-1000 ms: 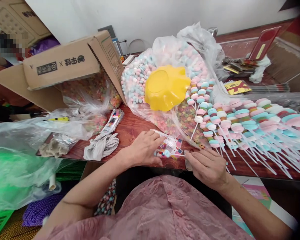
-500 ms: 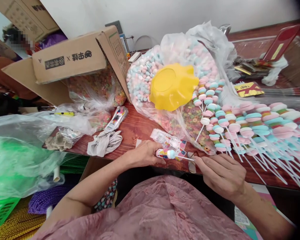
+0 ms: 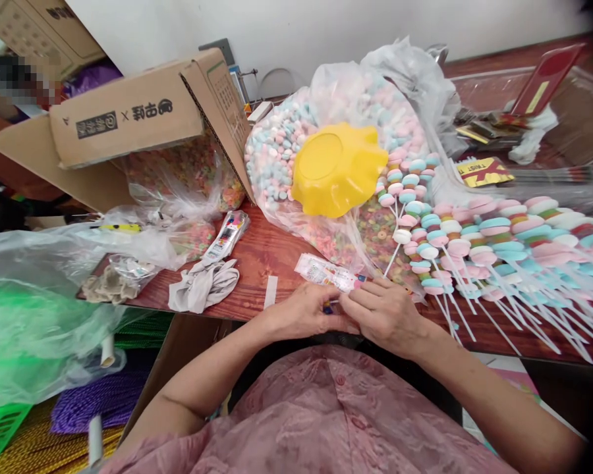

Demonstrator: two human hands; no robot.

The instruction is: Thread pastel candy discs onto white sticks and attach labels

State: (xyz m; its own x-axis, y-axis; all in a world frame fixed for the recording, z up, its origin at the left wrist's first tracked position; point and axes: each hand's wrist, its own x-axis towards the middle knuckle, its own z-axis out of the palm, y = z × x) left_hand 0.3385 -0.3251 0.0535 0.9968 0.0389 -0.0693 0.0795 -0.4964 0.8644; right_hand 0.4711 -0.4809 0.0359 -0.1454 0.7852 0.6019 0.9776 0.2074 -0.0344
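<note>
Plastic wrappers (image 3: pixel 321 268) just beyond hands, presumably for reach. Left hand (image 3: pixel 309 309) curled on packet (image 3: pixel 327 307), mostly hidden between hands at table (image 3: pixel 261 247) edge; right hand (image 3: pixel 388 313) alongside, perhaps steadying, grip hidden, cannot tell. Skewers (image 3: pixel 494 227) point sticks edgeward, likely for grabbing.

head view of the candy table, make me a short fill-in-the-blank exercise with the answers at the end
The wavy-edged bowl is coloured ____.
In the picture, the open cardboard box stands to the ____ of that bowl.
The hand nearer the candy sticks is the person's ____ one.

Missing words: yellow; left; right.
</note>
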